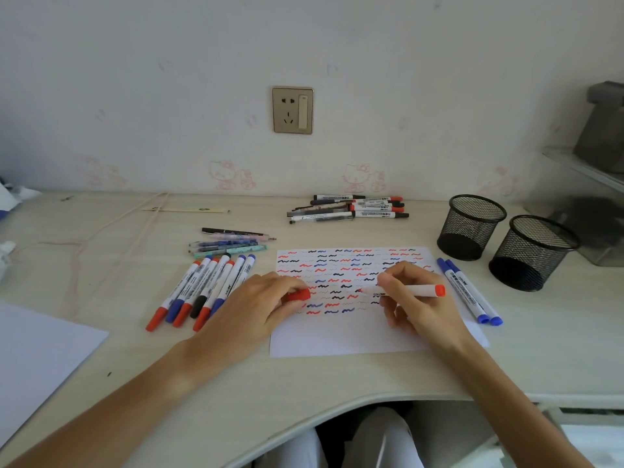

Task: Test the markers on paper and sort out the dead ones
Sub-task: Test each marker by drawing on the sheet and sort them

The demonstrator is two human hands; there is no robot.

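Note:
A white sheet of paper [351, 336] lies on the desk, its upper half covered in red, blue and black squiggles. My right hand [415, 305] holds an uncapped red marker [415, 291] nearly flat, tip pointing left just over the squiggles. My left hand [260, 305] rests on the paper's left edge and pinches the red cap [299, 294]. A fan of red, blue and black markers [202, 292] lies left of the paper. Two blue markers [469, 292] lie at its right edge.
Another pile of markers and pens [351, 208] sits at the back by the wall. Several thin pens [233, 243] lie behind the fan. Two black mesh pen cups [471, 226] [531, 253] stand at the right. A blank sheet [37, 352] lies at the left front.

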